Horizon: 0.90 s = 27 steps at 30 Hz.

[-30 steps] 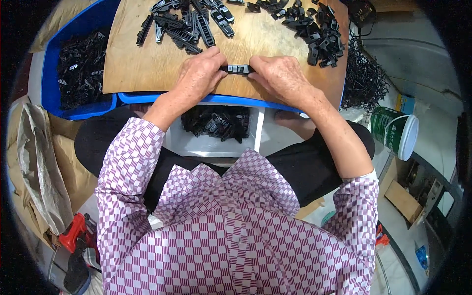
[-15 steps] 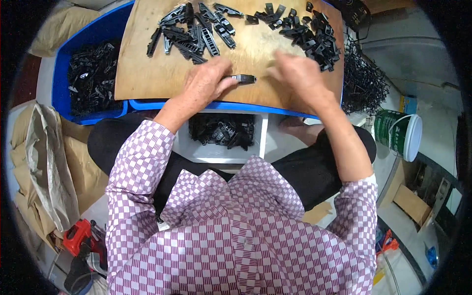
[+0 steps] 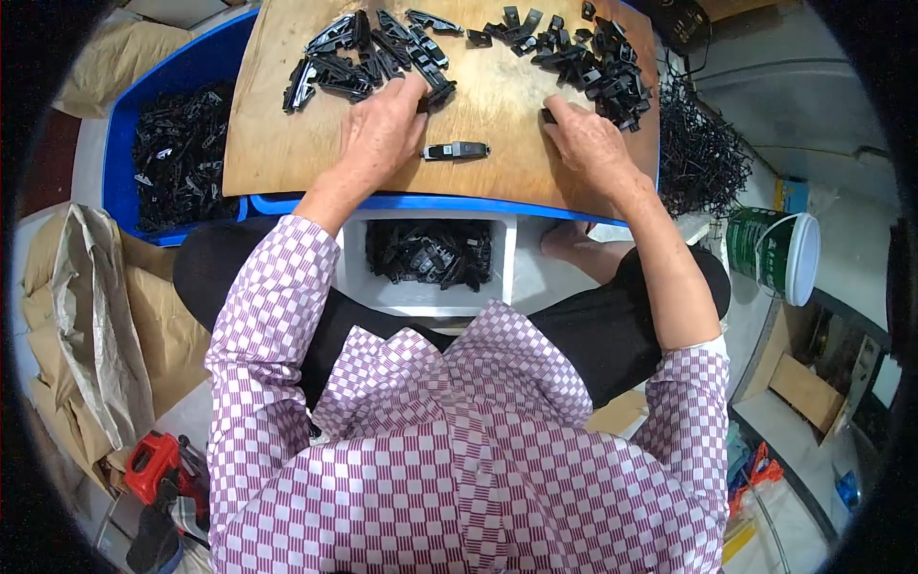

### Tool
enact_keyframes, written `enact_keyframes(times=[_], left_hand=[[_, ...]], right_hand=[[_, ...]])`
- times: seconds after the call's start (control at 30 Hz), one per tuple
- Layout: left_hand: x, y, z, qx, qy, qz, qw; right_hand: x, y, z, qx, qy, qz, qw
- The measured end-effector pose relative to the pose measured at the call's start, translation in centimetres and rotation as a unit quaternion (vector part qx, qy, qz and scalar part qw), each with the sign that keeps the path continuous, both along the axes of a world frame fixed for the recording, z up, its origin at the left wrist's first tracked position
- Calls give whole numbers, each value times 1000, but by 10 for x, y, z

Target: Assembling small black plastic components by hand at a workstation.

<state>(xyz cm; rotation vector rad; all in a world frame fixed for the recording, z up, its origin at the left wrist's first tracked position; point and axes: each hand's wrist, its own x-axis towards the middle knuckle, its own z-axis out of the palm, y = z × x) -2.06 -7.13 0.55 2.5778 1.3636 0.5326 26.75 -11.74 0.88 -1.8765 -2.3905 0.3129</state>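
Note:
A narrow black plastic piece with a grey section [image 3: 457,151] lies on the wooden board [image 3: 507,187], just right of my left hand. My left hand [image 3: 378,134] reaches to the near edge of a pile of long, slotted black plastic parts [image 3: 335,77]. Its fingers close on one long black plastic part [image 3: 435,88] there. My right hand [image 3: 588,143] is by the near left side of a heap of small black plastic clips [image 3: 607,72]. Thumb and forefinger pinch a small black clip [image 3: 548,116], mostly hidden by the fingers.
A blue bin [image 3: 120,177] of black parts stands left of the board. Below its near edge, a white box [image 3: 430,304] holds more. Thin black pieces [image 3: 703,148] are heaped at the right, near a green bucket [image 3: 755,244]. Brown sacks [image 3: 158,325] lie at the left.
My left hand has let go of the narrow black piece, leaving it on the board, and moved to the long parts. My right hand, blurred before, now pinches a small clip.

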Motion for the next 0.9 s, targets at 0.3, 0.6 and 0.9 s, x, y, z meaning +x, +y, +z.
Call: enact_keyframes(times=[0.3,0.6,0.9], left_hand=[[7,0,-6,-111,-74,16,991],[29,-9,2,-63,-5,-112,992],[35,2,-8,-81,0,-37,996]], right_hand=[[-12,-7,16,-2,118,-5,993],[-24,-10,14,1,57,44,997],[-33,-12,9,73,64,98,990]])
